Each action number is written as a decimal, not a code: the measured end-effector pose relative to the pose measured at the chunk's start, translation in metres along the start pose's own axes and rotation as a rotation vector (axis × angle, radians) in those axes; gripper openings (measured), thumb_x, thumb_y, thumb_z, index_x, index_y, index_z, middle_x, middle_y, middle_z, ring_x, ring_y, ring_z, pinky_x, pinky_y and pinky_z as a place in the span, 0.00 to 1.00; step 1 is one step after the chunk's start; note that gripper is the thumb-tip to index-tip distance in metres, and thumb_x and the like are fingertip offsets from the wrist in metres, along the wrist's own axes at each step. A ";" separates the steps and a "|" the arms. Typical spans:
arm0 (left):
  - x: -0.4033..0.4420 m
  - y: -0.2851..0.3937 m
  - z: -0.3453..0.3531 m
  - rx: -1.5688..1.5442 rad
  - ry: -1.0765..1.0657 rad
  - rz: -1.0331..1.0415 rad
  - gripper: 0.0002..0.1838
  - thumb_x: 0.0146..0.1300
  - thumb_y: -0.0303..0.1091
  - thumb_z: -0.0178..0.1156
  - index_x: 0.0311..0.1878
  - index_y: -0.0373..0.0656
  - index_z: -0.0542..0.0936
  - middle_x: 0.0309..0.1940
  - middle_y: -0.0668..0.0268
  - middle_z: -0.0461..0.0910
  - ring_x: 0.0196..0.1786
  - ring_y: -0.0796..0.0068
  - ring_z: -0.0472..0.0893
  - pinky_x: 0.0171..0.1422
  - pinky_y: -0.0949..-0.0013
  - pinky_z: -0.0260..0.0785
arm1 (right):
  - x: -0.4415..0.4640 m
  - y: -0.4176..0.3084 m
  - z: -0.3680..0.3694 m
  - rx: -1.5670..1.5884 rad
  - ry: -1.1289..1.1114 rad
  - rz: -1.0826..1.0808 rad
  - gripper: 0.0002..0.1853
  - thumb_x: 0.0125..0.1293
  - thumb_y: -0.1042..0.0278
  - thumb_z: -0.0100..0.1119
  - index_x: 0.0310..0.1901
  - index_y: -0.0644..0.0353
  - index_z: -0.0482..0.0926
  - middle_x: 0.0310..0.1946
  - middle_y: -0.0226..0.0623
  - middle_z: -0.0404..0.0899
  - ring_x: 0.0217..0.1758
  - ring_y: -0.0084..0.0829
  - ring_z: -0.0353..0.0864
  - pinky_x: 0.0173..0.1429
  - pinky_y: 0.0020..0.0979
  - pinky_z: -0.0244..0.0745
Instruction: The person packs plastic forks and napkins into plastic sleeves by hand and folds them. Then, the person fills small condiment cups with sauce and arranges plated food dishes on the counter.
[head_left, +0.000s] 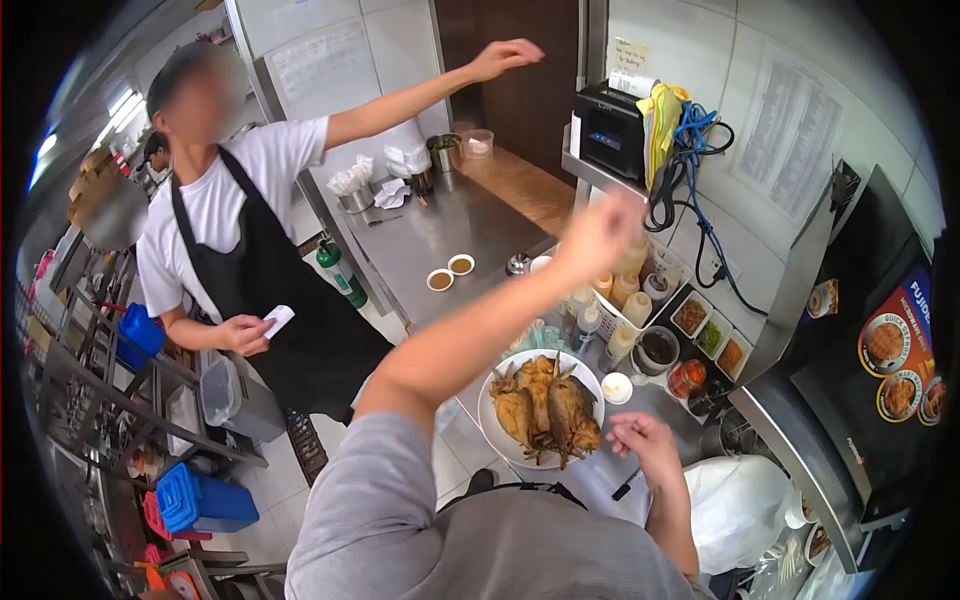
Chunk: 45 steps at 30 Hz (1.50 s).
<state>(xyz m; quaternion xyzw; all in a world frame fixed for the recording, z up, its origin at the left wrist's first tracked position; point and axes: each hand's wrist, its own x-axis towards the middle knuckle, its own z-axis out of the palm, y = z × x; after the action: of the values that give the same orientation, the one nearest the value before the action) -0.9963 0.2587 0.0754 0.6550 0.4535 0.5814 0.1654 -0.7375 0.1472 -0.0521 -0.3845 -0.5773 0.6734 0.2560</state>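
Observation:
My left arm stretches forward across the counter, and my left hand [606,232] is raised in front of the shelf with the black printer [608,130]. Motion blur hides its fingers. Low over the steel counter, my right hand [645,440] is held with its fingers loosely bent and apart, nothing between them. Just left of it stands a white plate [490,425] piled with whole fried fish [540,408]. A small white cup [616,388] sits between the plate and the bottles, and a black marker [627,486] lies below my right hand.
A person in a black apron [290,290] stands at the left, one arm outstretched, a white paper in the other hand. Two sauce cups [440,280] rest on the far counter. Bottles [587,325] and topping trays [712,335] line the right side, near a white bag [735,510].

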 end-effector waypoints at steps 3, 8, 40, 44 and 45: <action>-0.127 0.019 0.001 0.084 -0.568 -0.221 0.14 0.64 0.33 0.59 0.52 0.44 0.76 0.40 0.63 0.80 0.46 0.72 0.80 0.52 0.67 0.71 | 0.024 -0.040 0.013 -0.072 -0.038 -0.164 0.11 0.63 0.69 0.60 0.45 0.64 0.80 0.31 0.32 0.82 0.29 0.18 0.76 0.34 0.21 0.70; -0.257 0.037 -0.056 -0.230 -0.335 -0.415 0.23 0.66 0.27 0.57 0.64 0.43 0.68 0.38 0.66 0.81 0.43 0.75 0.81 0.52 0.71 0.71 | 0.056 -0.121 0.048 -0.084 0.027 -0.428 0.10 0.64 0.72 0.61 0.46 0.61 0.79 0.33 0.23 0.78 0.34 0.13 0.73 0.38 0.18 0.68; -0.702 -0.200 -0.369 0.607 -0.533 -1.490 0.23 0.57 0.49 0.61 0.49 0.41 0.80 0.39 0.51 0.83 0.44 0.53 0.82 0.50 0.58 0.73 | 0.176 -0.235 0.131 -0.427 0.578 -0.681 0.18 0.59 0.65 0.63 0.51 0.59 0.78 0.41 0.27 0.80 0.36 0.18 0.75 0.35 0.22 0.71; -0.692 -0.219 -0.365 0.520 -0.436 -1.447 0.23 0.57 0.48 0.61 0.49 0.40 0.81 0.40 0.51 0.83 0.45 0.53 0.82 0.50 0.58 0.73 | 0.212 -0.281 0.107 -0.342 0.695 -0.706 0.19 0.61 0.65 0.61 0.53 0.59 0.77 0.40 0.29 0.79 0.37 0.20 0.76 0.35 0.22 0.73; -0.687 -0.222 -0.362 0.499 -0.422 -1.446 0.23 0.57 0.48 0.62 0.49 0.40 0.81 0.41 0.51 0.83 0.45 0.53 0.82 0.50 0.58 0.73 | 0.218 -0.294 0.102 -0.336 0.731 -0.709 0.20 0.62 0.66 0.60 0.56 0.59 0.75 0.41 0.31 0.79 0.37 0.21 0.77 0.36 0.23 0.73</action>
<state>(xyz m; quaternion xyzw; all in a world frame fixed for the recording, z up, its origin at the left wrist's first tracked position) -1.3554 -0.2758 -0.4126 0.3120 0.8425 0.0745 0.4328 -0.9750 0.3191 0.1903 -0.4109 -0.6449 0.2661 0.5869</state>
